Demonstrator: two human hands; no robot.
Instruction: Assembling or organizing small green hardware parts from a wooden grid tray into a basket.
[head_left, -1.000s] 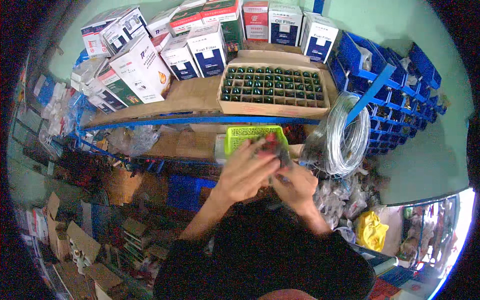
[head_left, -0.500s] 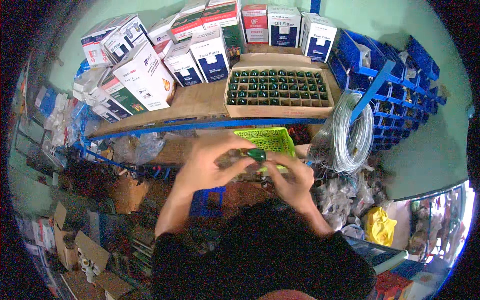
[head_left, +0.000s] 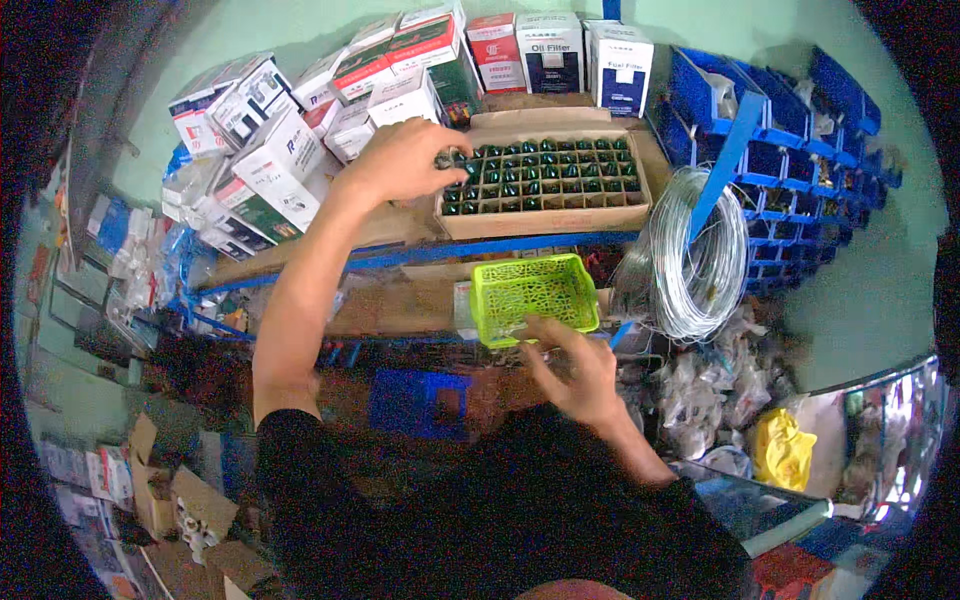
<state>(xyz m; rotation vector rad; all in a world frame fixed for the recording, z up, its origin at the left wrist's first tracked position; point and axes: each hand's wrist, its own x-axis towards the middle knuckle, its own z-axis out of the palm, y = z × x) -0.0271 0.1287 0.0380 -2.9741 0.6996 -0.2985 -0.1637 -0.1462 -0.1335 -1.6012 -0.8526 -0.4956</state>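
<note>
Cardboard box [head_left: 545, 222] is holding rows of glossy dark green pieces [head_left: 535, 174] on the shelf [head_left: 402, 226]; the left hand [head_left: 410, 160] is curling over some at the box's left end, though whether it is pinching one I cannot tell, while the right hand [head_left: 575, 370], blurred, is spreading thumb and fingers at the near rim of the lime-green basket [head_left: 535, 268]

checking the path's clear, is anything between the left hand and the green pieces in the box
Nothing visible: the left hand is at the left end of the box, right by the green pieces. The raised flap is along the far side, out of the way. The hand hides part of the box's left edge.
</note>
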